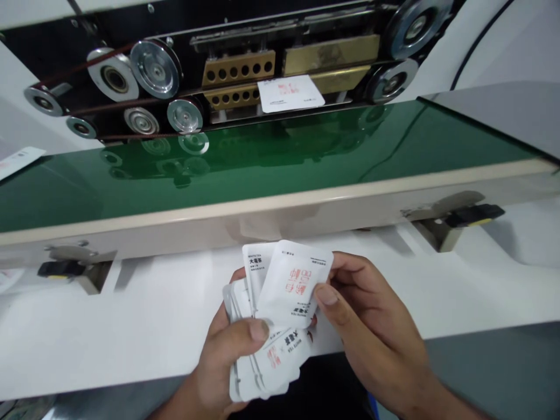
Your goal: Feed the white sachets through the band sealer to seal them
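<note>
My left hand (pixel 238 344) is closed around a loose fanned stack of small white tea sachets (pixel 280 361), its thumb pressed on top. The packets carry black "WHITE TEA" print and red characters. Between thumb and fingers, my right hand (pixel 367 315) pinches the right edge of the uppermost tea sachet (pixel 294 280), which lies tilted over the stack with its red print up. Both hands are in front of the sealing machine's belt. Farther off, another white sachet (pixel 291 94) sticks out from the brass blocks of the machine, above the belt.
A band sealer with metal pulleys (pixel 155 69) and brass blocks (pixel 330 55) stands at the back. Its green conveyor belt (pixel 245 169) runs across the view. Black-handled knobs (pixel 475 216) project from the front rail. A white packet (pixel 20 162) lies at the belt's left end.
</note>
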### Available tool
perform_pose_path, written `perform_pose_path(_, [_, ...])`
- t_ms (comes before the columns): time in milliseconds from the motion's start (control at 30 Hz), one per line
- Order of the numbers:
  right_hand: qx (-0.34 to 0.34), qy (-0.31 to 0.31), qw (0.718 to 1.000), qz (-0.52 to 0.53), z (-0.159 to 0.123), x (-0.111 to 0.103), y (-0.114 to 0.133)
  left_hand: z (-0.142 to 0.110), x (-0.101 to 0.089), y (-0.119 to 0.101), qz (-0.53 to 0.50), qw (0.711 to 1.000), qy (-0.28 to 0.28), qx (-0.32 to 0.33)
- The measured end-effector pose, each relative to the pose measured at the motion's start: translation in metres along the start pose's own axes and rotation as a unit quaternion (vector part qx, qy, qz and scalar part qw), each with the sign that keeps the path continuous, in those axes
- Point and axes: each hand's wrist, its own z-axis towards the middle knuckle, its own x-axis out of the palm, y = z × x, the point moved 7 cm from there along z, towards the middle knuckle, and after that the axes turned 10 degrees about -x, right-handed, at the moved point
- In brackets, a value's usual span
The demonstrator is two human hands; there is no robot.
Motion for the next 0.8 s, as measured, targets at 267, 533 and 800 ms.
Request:
perform_pose_path(267, [-0.003, -0.054, 0.995, -0.085, 0.015, -0.033, 0.024, 0.002, 0.007, -0.001, -0.012, 0.999, 0.025, -0.016])
perform_pose_path(533, [-0.073, 0.165, 0.948, -0.263, 0.034, -0.021, 0.043, 0.003, 0.004, -0.002, 0.004, 1.0, -0.012, -0.011])
perform_pose_path(800, [0.008, 0.12, 0.986, -0.113, 0.041, 0.012, 0.022, -0.006, -0.007, -0.001, 0.049, 0.998, -0.049, -0.013])
